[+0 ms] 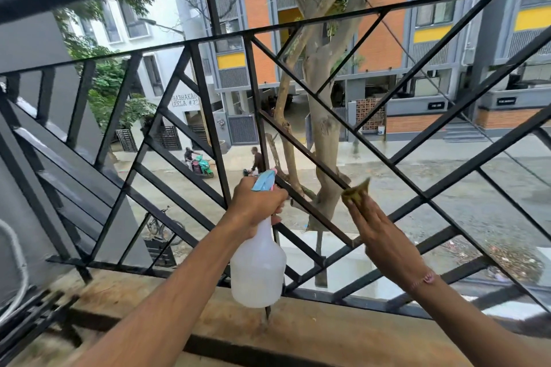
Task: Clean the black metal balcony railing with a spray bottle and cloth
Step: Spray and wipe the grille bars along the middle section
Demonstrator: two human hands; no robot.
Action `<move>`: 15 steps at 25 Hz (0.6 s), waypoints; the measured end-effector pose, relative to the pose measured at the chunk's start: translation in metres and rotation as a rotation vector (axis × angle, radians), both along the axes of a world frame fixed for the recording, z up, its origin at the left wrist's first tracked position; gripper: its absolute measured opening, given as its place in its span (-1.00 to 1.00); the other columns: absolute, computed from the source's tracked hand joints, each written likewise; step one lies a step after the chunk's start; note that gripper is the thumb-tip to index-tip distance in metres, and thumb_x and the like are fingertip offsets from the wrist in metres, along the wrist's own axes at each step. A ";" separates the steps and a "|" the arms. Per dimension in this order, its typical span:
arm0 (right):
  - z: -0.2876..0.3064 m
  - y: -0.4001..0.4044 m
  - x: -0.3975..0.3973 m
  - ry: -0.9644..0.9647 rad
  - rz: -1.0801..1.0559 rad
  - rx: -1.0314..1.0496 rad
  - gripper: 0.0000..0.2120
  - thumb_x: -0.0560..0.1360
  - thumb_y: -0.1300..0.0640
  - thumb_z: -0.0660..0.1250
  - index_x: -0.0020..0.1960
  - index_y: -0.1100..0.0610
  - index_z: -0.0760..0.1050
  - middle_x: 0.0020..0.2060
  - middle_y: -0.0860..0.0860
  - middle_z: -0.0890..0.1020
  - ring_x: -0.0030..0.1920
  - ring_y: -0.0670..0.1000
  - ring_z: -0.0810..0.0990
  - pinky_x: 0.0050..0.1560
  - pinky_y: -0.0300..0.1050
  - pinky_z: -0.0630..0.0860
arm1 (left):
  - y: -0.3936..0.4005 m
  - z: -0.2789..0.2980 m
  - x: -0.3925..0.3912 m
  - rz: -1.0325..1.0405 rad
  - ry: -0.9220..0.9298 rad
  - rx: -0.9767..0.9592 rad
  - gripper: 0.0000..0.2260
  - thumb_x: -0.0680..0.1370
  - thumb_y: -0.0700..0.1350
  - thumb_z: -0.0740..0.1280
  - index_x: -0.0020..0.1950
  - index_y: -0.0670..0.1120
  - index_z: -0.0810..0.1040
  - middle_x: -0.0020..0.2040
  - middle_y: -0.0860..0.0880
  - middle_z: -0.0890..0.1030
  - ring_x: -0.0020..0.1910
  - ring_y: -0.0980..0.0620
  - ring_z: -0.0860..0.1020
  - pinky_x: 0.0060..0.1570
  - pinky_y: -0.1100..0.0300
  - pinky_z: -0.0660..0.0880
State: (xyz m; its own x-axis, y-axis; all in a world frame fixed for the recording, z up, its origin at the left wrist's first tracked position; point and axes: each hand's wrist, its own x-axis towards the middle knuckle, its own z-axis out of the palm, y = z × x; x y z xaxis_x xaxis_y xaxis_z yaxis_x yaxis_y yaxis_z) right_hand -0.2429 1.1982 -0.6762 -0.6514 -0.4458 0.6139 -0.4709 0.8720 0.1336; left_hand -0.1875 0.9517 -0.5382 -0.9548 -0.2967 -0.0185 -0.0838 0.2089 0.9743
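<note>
Two hands busy: left hand (257,204) grips translucent spray bottle (258,265); right hand (384,235) presses olive cloth (356,191) on black railing (310,155).

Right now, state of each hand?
Left hand: closed around the neck of the spray bottle.
Right hand: fingers straight, pressing the cloth against a railing bar.
</note>
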 end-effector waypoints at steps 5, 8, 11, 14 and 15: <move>-0.010 0.000 -0.004 -0.160 -0.089 -0.149 -0.30 0.39 0.49 0.27 0.51 0.22 0.34 0.33 0.26 0.44 0.32 0.27 0.46 0.21 0.10 0.58 | -0.001 -0.010 0.003 -0.025 -0.025 -0.007 -0.77 0.54 -0.24 0.43 0.17 -0.14 0.53 -0.12 -0.16 0.62 -0.19 -0.02 0.59 -0.42 0.23 0.52; 0.005 -0.016 -0.006 -0.183 -0.112 -0.216 -0.54 0.42 0.46 0.30 0.29 0.23 0.52 0.05 0.21 0.54 0.04 0.24 0.52 -0.07 0.05 0.52 | -0.003 -0.013 0.002 -0.024 -0.020 -0.003 -0.85 0.54 -0.25 0.43 0.03 -0.07 0.52 -0.12 -0.16 0.61 -0.19 -0.03 0.59 -0.38 0.20 0.52; 0.029 -0.034 -0.001 -0.139 -0.014 -0.259 -0.57 0.49 0.40 0.13 0.33 0.24 0.47 0.10 0.24 0.55 -0.02 0.24 0.57 -0.09 0.09 0.57 | -0.004 -0.013 -0.002 -0.029 -0.024 0.026 -0.83 0.53 -0.26 0.42 0.04 -0.06 0.52 -0.10 -0.16 0.61 -0.19 -0.02 0.58 -0.38 0.21 0.53; 0.070 -0.070 -0.012 -0.091 0.094 -0.237 -0.52 0.48 0.37 0.11 0.39 0.24 0.38 0.18 0.23 0.51 0.06 0.22 0.53 0.07 0.14 0.59 | -0.003 -0.011 -0.004 -0.036 -0.019 0.029 -0.69 0.50 -0.25 0.43 0.23 -0.13 0.53 -0.07 -0.19 0.62 -0.21 -0.02 0.58 -0.41 0.22 0.53; 0.085 -0.084 -0.018 -0.055 0.121 -0.220 -0.54 0.48 0.39 0.13 0.37 0.26 0.39 0.16 0.24 0.51 0.06 0.21 0.52 0.08 0.15 0.57 | -0.004 -0.009 -0.004 -0.032 -0.013 0.023 -0.68 0.50 -0.25 0.43 0.24 -0.12 0.53 -0.04 -0.21 0.64 -0.20 -0.02 0.59 -0.40 0.23 0.53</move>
State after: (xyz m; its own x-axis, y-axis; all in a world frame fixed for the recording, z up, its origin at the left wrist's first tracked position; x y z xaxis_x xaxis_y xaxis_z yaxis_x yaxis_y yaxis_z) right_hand -0.2610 1.1140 -0.5908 -0.6363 -0.3825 0.6699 -0.5751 0.8140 -0.0815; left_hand -0.1919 0.9479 -0.5473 -0.9633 -0.2658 -0.0373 -0.0900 0.1891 0.9778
